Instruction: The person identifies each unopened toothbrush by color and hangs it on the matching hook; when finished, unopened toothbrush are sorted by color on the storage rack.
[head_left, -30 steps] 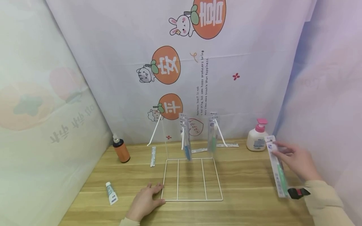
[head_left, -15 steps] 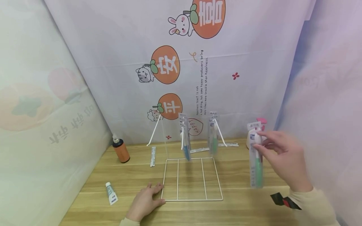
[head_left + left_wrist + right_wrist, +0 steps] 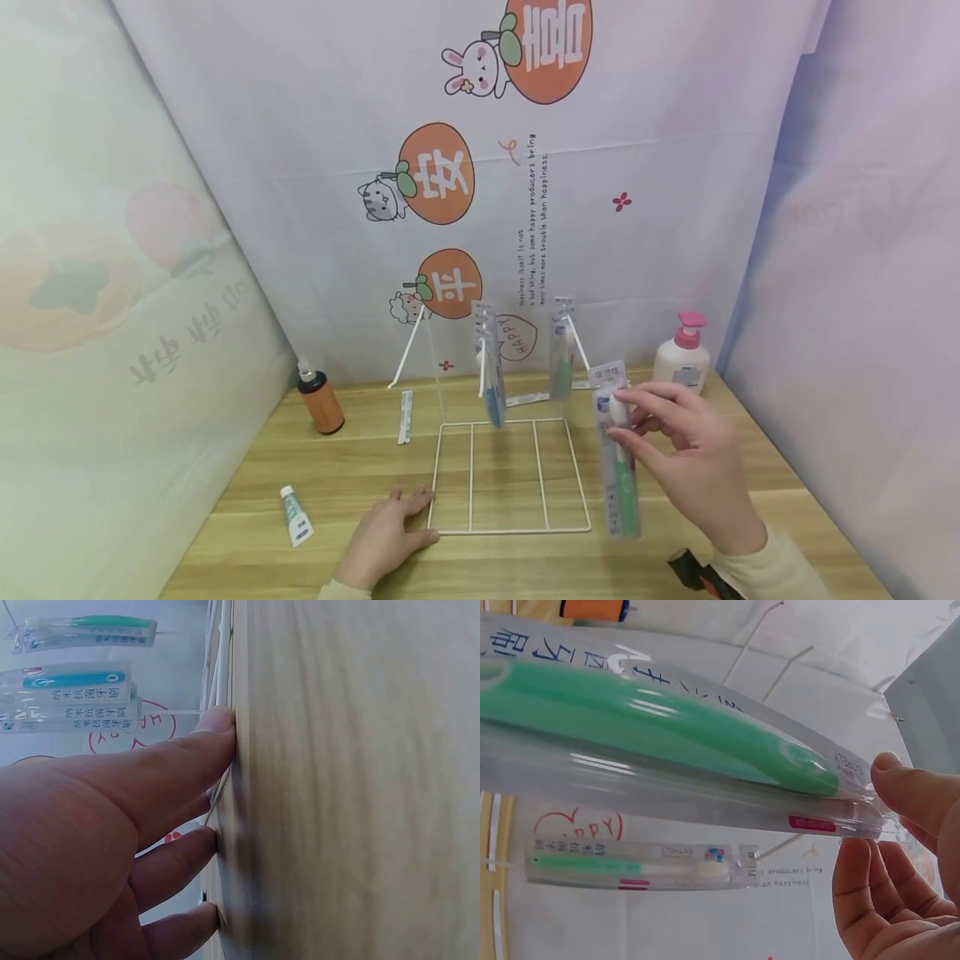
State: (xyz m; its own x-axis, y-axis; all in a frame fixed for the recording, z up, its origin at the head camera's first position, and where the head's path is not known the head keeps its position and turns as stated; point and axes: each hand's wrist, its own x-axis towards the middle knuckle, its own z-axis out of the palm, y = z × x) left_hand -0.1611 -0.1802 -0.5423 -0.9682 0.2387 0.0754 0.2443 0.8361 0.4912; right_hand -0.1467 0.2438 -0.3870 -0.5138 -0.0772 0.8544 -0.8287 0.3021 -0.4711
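My right hand (image 3: 678,467) pinches the top of a clear pack with a green toothbrush (image 3: 619,475), which hangs upright just right of the white wire rack (image 3: 510,475). In the right wrist view the same pack (image 3: 667,750) fills the frame, held by thumb and fingers (image 3: 915,799). Two other toothbrush packs hang on the rack's hooks, a blue one (image 3: 491,375) and a green one (image 3: 562,358). My left hand (image 3: 386,533) lies flat on the wooden table (image 3: 360,475), fingertips (image 3: 217,724) touching the rack's front left corner.
An orange spray bottle (image 3: 321,400) stands at the back left, a white pump bottle (image 3: 681,354) with a pink top at the back right. A small tube (image 3: 296,515) lies left of my left hand. A flat packet (image 3: 406,415) lies behind the rack. Printed curtains enclose the table.
My right hand has carried the green toothbrush pack from the table's right edge leftward to beside the rack, turning it upright. The left hand has not moved.
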